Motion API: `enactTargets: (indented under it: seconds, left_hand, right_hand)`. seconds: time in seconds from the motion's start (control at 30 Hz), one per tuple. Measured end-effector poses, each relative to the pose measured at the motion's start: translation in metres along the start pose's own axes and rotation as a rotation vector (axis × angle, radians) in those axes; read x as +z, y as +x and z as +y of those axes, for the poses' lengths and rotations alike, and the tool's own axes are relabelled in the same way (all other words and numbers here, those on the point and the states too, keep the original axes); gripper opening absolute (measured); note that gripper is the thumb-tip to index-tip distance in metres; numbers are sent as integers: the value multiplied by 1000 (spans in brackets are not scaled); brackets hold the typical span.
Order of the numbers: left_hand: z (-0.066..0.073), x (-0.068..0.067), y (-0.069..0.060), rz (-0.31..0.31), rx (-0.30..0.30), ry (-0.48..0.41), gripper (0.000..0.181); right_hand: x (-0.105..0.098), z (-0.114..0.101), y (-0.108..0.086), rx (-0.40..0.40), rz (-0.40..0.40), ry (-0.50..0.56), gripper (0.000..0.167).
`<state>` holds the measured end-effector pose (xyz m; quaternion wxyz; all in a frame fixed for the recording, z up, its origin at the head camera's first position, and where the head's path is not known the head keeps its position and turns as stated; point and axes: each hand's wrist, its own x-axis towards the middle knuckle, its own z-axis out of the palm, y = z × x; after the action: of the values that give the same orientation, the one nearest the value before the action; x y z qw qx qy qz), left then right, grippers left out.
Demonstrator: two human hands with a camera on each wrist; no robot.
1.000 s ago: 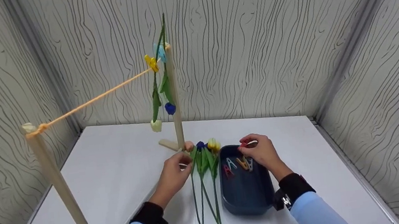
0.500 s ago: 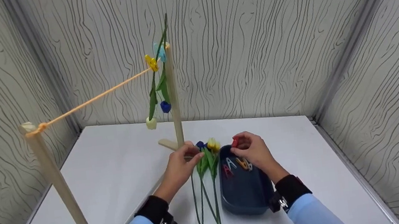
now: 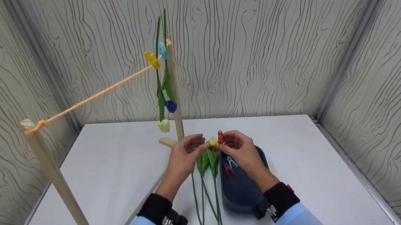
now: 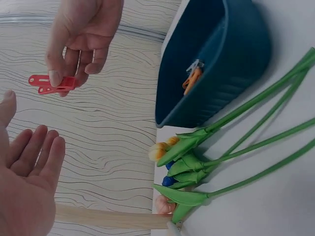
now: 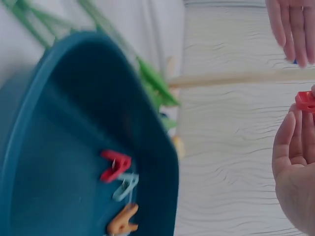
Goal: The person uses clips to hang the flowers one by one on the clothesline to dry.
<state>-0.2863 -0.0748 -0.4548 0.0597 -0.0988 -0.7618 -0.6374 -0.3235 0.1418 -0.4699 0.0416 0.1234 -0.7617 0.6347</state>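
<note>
My right hand (image 3: 241,151) pinches a red clothespin (image 3: 220,137) between thumb and fingers, above the far end of a dark blue bin (image 3: 243,193). Facing it, my left hand (image 3: 182,158) has its fingers extended and holds nothing, as the left wrist view shows. The clothespin lies between the two hands, apart from the left one. Beneath them several artificial tulips lie on the table, among them a yellow tulip (image 3: 212,142); a pink tulip (image 4: 165,204) shows in the left wrist view. Inside the bin are a red clothespin (image 5: 115,164), a light blue clothespin (image 5: 126,186) and an orange clothespin (image 5: 122,220).
An orange cord (image 3: 100,93) runs between a near wooden post (image 3: 62,186) and a far wooden post (image 3: 175,92). Near its far end, a yellow clothespin (image 3: 152,60) and a light blue clothespin (image 3: 162,50) hold a white tulip (image 3: 164,125) and a blue tulip (image 3: 171,106) upside down.
The right hand has carried the red clothespin leftward from above the bin's far right. My left hand has moved right and up, away from the pink tulip's stem. The hanging tulips sway.
</note>
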Motion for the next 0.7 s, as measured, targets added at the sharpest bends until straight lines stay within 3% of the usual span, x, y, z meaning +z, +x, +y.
enactTargets:
  seconds: [0.17,0.37,0.7]
  left_hand:
    - [12,0,1,14,5,-36,41]
    - [21,3,2,30,25,-68,39]
    - [31,6,6,65,32,-128,38]
  right_hand:
    - [9,-13,-5,-1,-2,85,32]
    - [16,-21,-6,-67,-21,169,33]
    - [23,-26,-2,-140,19,199,26]
